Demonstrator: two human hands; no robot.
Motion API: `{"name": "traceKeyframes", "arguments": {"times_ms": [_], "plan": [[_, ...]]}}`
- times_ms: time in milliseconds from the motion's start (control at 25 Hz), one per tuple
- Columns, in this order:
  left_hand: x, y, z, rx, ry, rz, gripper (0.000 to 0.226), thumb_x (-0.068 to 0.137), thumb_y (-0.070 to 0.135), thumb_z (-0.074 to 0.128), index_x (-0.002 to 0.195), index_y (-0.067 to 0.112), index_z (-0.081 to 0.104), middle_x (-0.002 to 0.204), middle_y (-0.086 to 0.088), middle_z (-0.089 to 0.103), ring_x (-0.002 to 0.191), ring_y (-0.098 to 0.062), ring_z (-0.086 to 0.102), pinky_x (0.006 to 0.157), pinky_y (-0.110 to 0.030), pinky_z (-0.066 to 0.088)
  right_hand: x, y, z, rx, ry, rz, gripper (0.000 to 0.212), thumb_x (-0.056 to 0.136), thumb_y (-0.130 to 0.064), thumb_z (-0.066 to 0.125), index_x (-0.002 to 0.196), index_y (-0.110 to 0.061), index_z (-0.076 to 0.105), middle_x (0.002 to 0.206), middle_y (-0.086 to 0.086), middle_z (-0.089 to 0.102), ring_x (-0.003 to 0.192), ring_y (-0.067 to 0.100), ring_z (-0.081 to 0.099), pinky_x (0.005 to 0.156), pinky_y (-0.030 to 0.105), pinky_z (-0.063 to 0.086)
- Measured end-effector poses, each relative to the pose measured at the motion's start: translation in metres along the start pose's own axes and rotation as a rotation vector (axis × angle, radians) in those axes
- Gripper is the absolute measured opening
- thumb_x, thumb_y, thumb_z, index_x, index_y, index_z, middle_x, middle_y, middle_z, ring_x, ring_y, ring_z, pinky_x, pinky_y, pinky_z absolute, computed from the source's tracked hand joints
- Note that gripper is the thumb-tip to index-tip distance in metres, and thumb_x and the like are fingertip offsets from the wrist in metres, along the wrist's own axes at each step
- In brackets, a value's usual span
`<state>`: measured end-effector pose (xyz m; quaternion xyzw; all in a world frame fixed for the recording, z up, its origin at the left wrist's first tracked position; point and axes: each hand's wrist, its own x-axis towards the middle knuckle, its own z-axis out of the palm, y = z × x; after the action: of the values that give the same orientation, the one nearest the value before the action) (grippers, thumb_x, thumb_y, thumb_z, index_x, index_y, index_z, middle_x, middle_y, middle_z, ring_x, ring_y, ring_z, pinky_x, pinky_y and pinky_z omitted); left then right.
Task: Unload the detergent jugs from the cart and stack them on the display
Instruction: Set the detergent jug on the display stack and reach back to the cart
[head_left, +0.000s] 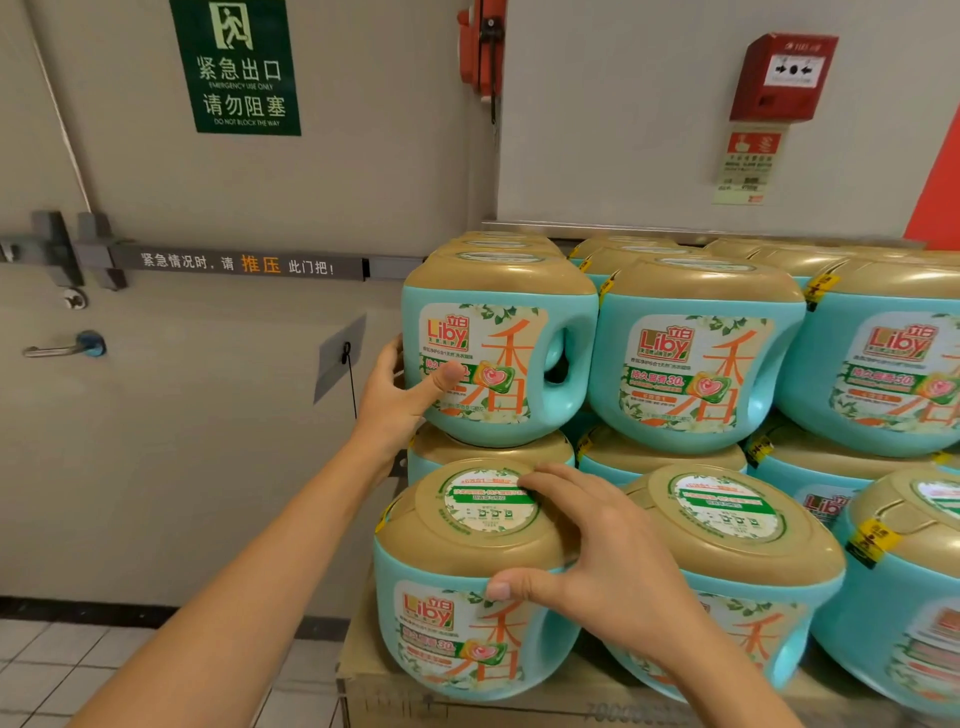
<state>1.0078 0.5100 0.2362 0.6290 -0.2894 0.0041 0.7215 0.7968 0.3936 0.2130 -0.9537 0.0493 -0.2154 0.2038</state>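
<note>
**Item: detergent jugs, stacking on display, left end.**

- **Upper jug** (498, 353): teal body, gold lid, upright on the top tier at the display's left edge, label facing forward. The left hand (400, 395) clasps its left flank, with the thumb laid across the label. The fingers go round the side out of sight.
- **Front jug** (467, 597): same type, on the front row at the left front corner of the cardboard base (395, 696). The right hand (587, 551) is arched over its lid, fingers spread on top and thumb pressed to the front wall, so the lid rim is pinched between them.
- **Step in hand (judged):** seating and squaring jugs already on the display. No jug is in the air, and the cart is not in view.
- **Next move (judged):** nudge both jugs flush with their rows, labels forward, then let go and return to the cart.
- **Neighbouring jugs** (696, 364): packed just beside to the right on both tiers, which leaves little room to shift that way.
- **Surroundings:** emergency door with push bar (249, 265) and lever handle (62, 348) to the left; green exit sign (239, 67); red alarm box (784, 78) on the wall; tiled floor (52, 665).
- **Hazard (judged):** the left-edge jugs have no neighbour on the door side and could slide off.
</note>
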Motion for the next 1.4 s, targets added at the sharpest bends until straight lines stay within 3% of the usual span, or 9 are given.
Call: {"name": "traceKeyframes", "arguments": {"times_ms": [240, 320, 440, 560, 720, 920, 1160, 1320, 1400], "plan": [[-0.005, 0.003, 0.0, 0.043, 0.008, -0.033, 0.099, 0.039, 0.074, 0.077, 0.125, 0.032, 0.05, 0.104, 0.022, 0.064, 0.096, 0.009, 0.063, 0.071, -0.016, 0.055, -0.001, -0.001, 0.008, -0.006, 0.051, -0.003, 0.102, 0.05, -0.09, 0.053, 0.138, -0.04, 0.042, 0.141, -0.027, 0.034, 0.124, -0.006, 0.028, 0.096, 0.014, 0.025], [-0.007, 0.004, 0.001, 0.078, 0.034, -0.058, 0.1, 0.047, 0.065, 0.076, 0.134, 0.026, 0.046, 0.116, 0.016, 0.061, 0.11, -0.003, 0.058, 0.085, -0.024, 0.053, -0.002, -0.003, 0.011, -0.006, 0.078, -0.006, 0.101, 0.051, -0.091, 0.05, 0.137, -0.04, 0.042, 0.141, -0.026, 0.036, 0.124, -0.002, 0.03, 0.093, 0.014, 0.027], [-0.019, 0.011, -0.002, 0.079, 0.093, -0.091, 0.098, 0.058, 0.053, 0.076, 0.142, 0.02, 0.038, 0.131, 0.006, 0.051, 0.116, -0.007, 0.053, 0.086, -0.019, 0.046, -0.005, -0.006, 0.013, -0.002, 0.084, -0.002, 0.098, 0.057, -0.087, 0.053, 0.14, -0.036, 0.041, 0.144, -0.022, 0.034, 0.129, 0.0, 0.028, 0.1, 0.017, 0.029], [-0.05, 0.014, -0.017, 0.041, 0.184, -0.065, 0.054, 0.083, 0.035, 0.07, 0.131, 0.019, 0.049, 0.113, 0.01, 0.057, 0.096, 0.005, 0.056, 0.089, -0.024, 0.048, -0.015, -0.012, 0.009, -0.005, 0.154, -0.078, 0.083, 0.072, -0.073, 0.06, 0.139, -0.025, 0.046, 0.143, -0.013, 0.039, 0.134, 0.005, 0.029, 0.109, 0.016, 0.024], [-0.112, 0.017, -0.043, -0.053, 0.251, 0.03, 0.016, 0.093, 0.011, 0.059, 0.103, 0.023, 0.063, 0.086, 0.009, 0.062, 0.078, 0.002, 0.06, 0.071, -0.015, 0.05, -0.054, -0.013, 0.011, 0.157, 0.448, -0.077, 0.043, 0.089, -0.044, 0.056, 0.123, -0.017, 0.059, 0.116, -0.012, 0.061, 0.108, -0.003, 0.052, 0.092, 0.008, 0.038], [-0.201, 0.005, -0.056, -0.133, 0.049, -0.076, 0.027, 0.092, 0.01, 0.058, 0.084, 0.032, 0.072, 0.073, 0.009, 0.067, 0.068, -0.001, 0.059, 0.061, -0.011, 0.049, -0.133, -0.002, 0.043, 0.421, 0.549, 0.233, 0.01, 0.09, -0.029, 0.066, 0.098, -0.034, 0.065, 0.087, -0.014, 0.07, 0.078, 0.004, 0.065, 0.07, 0.014, 0.05], [-0.289, -0.045, -0.037, -0.018, -0.317, -0.436, 0.025, 0.089, 0.003, 0.062, 0.093, 0.024, 0.073, 0.089, -0.006, 0.072, 0.085, -0.01, 0.067, 0.071, -0.014, 0.053, -0.265, 0.012, 0.087, 0.525, 0.449, 0.711, 0.03, 0.088, -0.016, 0.066, 0.091, -0.046, 0.068, 0.083, -0.007, 0.073, 0.078, 0.015, 0.068, 0.074, 0.033, 0.056], [-0.342, -0.067, -0.004, 0.054, -0.526, -0.643, 0.016, 0.092, 0.009, 0.061, 0.102, 0.018, 0.07, 0.1, -0.011, 0.07, 0.093, -0.015, 0.066, 0.071, -0.011, 0.049, -0.353, 0.011, 0.088, 0.539, 0.405, 0.951, 0.022, 0.088, -0.011, 0.066, 0.081, -0.031, 0.072, 0.075, 0.0, 0.072, 0.067, 0.016, 0.066, 0.072, 0.041, 0.055], [-0.37, -0.073, 0.02, 0.085, -0.622, -0.696, 0.015, 0.093, 0.008, 0.06, 0.103, 0.014, 0.069, 0.099, -0.013, 0.07, 0.089, -0.015, 0.065, 0.068, -0.008, 0.049, -0.394, 0.01, 0.08, 0.538, 0.426, 1.026, 0.022, 0.089, -0.005, 0.065, 0.079, -0.025, 0.07, 0.073, 0.003, 0.072, 0.062, 0.013, 0.064, 0.066, 0.032, 0.056]]}}
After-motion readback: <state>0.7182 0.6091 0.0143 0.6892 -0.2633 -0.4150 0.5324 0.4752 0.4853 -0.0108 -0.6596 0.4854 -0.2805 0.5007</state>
